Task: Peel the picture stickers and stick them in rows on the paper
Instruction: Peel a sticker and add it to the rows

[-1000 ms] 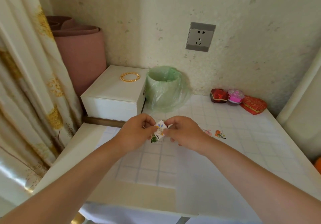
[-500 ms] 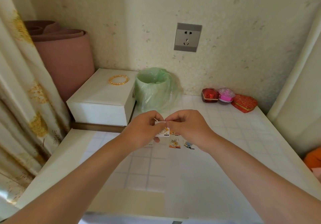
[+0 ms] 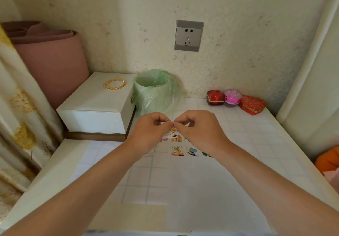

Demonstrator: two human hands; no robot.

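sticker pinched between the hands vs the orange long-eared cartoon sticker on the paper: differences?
1. The small white-backed picture sticker is off the sheet, pinched by the left hand and right hand. The orange long-eared cartoon sticker lies flat on the white paper.
2. The pinched sticker hangs tilted and partly hidden by fingers. The long-eared one shows whole, beside a blue cartoon sticker.
Shared: both are small with orange print.
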